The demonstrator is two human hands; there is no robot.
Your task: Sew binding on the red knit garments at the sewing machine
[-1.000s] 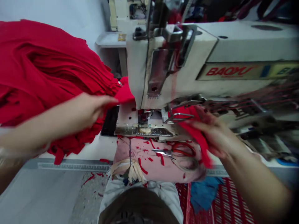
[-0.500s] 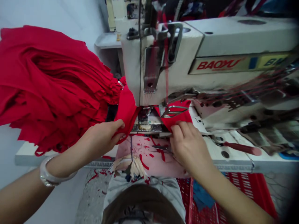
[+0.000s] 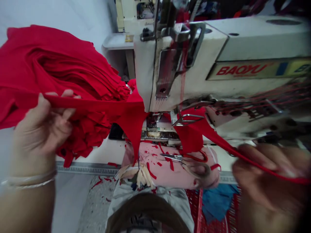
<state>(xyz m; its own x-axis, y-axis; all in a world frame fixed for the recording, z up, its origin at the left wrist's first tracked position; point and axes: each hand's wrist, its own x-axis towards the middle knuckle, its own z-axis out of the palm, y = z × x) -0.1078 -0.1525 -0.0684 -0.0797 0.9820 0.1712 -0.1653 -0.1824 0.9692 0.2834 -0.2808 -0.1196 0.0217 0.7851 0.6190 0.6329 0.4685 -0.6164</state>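
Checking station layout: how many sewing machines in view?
2. A white BAOYU sewing machine fills the right foreground; a cream sewing machine stands behind it at the top edge. More could be hidden behind the first.

The white table [image 3: 97,159] holds stacked red fabric [image 3: 58,61] and a sewing machine [image 3: 184,64].
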